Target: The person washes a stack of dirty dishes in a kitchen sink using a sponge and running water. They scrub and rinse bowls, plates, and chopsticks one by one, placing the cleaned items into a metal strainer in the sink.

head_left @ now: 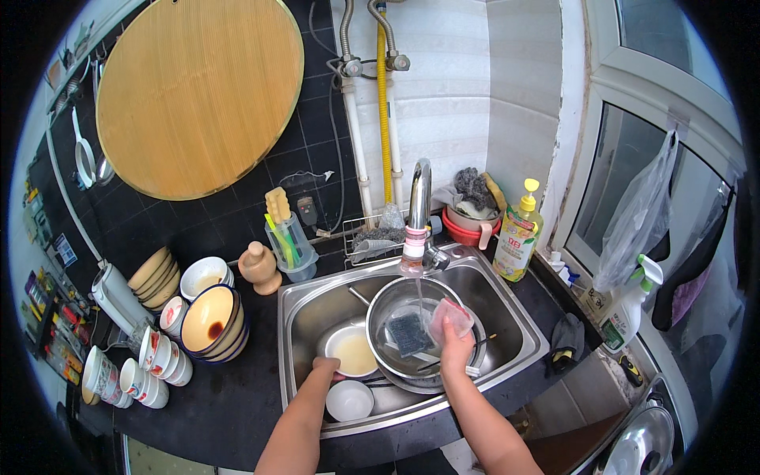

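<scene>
My left hand [323, 370] is closed on the rim of a white bowl [354, 353] with cloudy, yellowish liquid, in the left part of the sink [307, 309]. My right hand [457, 344] grips a pink-and-white sponge [450, 317] above a round metal basin [380, 305]. A dark scouring pad [408, 335] lies in that basin. Water runs from the faucet [420, 198] into the basin, beside the sponge. Below my left hand sits a smaller white bowl [349, 401]. Thin dark sticks, perhaps chopsticks, lie partly hidden beside my right hand.
Stacked bowls [212, 318] and patterned cups [144, 383] crowd the counter at left. Behind the sink stand a wooden jar [259, 267] and a clear utensil holder [294, 250]. A yellow soap bottle [518, 233], red basin [467, 230] and spray bottle [631, 305] are at right.
</scene>
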The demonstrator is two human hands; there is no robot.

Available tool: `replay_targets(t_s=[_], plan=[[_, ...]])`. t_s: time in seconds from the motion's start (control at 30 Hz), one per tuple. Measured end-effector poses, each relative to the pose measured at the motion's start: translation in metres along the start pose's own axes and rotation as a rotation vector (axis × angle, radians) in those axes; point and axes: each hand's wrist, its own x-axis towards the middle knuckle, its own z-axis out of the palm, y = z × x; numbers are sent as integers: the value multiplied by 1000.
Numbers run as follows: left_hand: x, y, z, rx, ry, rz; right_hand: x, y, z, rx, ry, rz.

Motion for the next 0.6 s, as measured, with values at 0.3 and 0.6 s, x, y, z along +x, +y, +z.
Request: replay_targets(t_s=[0.3,0.6], plan=[[4,22,-14,180,-21,319,-4,-4,3,17,-64,45],[-99,56,-44,717,220,821,-9,13,-4,-180,-356,184]])
